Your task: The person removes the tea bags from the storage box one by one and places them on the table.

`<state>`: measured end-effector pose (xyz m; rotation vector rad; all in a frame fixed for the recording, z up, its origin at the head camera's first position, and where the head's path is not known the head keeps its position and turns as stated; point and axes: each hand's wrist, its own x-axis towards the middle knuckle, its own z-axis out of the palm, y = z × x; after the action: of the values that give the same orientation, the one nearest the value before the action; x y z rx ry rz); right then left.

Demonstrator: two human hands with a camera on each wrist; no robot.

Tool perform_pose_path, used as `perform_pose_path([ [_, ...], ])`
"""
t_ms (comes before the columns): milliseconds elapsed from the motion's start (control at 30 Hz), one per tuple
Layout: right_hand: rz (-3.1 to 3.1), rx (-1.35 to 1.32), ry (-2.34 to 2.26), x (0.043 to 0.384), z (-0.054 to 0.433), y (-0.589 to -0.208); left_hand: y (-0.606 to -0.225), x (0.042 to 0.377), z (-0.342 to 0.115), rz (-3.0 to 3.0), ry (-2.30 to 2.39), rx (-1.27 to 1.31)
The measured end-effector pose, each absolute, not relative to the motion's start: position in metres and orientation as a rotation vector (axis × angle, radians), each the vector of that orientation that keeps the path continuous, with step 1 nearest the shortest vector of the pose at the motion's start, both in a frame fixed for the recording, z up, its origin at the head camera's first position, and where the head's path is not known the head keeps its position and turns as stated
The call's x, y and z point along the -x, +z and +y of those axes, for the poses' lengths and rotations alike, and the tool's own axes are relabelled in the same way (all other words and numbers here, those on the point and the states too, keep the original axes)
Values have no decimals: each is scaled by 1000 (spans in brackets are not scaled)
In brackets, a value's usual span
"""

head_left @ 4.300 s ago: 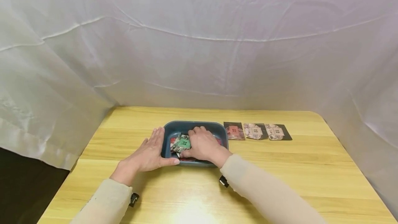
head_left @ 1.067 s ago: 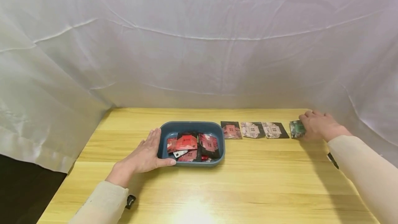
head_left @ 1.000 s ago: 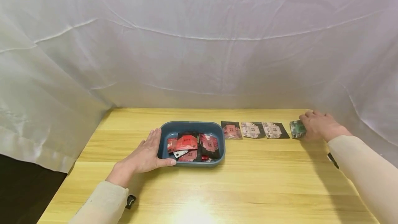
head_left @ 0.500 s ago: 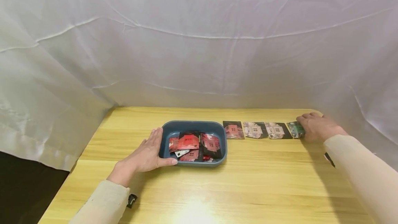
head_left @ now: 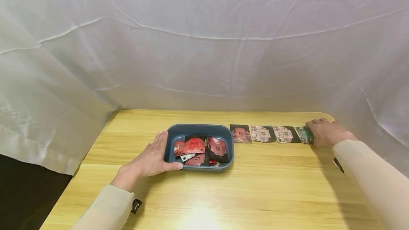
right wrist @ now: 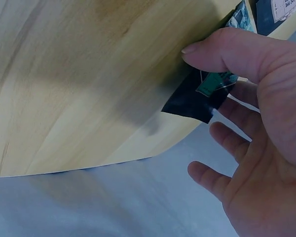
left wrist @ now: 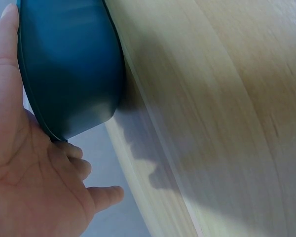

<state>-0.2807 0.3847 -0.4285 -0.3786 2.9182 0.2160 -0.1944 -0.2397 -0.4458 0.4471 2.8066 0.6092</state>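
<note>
My left hand point(head_left: 147, 159) rests at the left end of a dark blue bin point(head_left: 201, 169), fingers straight along its side and thumb on the front rim. The left wrist view shows the bin's outer wall point(left wrist: 71, 64) beside the palm. At the right end of a row, my right hand point(head_left: 327, 133) holds a green-labelled sachet point(head_left: 305, 135) by its edges. In the right wrist view the thumb lies across one edge of the green-labelled sachet point(right wrist: 190, 101), the index finger is at the opposite edge, and the other fingers are spread.
Between bin and right hand lie a red-labelled sachet point(head_left: 241, 133) and two pale-labelled sachets point(head_left: 263, 134) point(head_left: 285, 135). Several red and black sachets point(head_left: 194, 145) fill the bin. The wooden table point(head_left: 255, 194) ends at a pale curtain point(head_left: 204, 63) behind and at the sides.
My right hand has carried the green-labelled sachet from the bin to the row's right end, then slid it left, close to its neighbour. My left hand stays at the bin.
</note>
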Motion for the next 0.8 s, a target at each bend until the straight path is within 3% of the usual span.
perform_pose_path([
  [467,2901,356,184,279,377,-421,-448,195,-239,2793,625,-437],
  [800,3170,550,162,282,332,-410,-448,195,-240,2800,642,-437],
])
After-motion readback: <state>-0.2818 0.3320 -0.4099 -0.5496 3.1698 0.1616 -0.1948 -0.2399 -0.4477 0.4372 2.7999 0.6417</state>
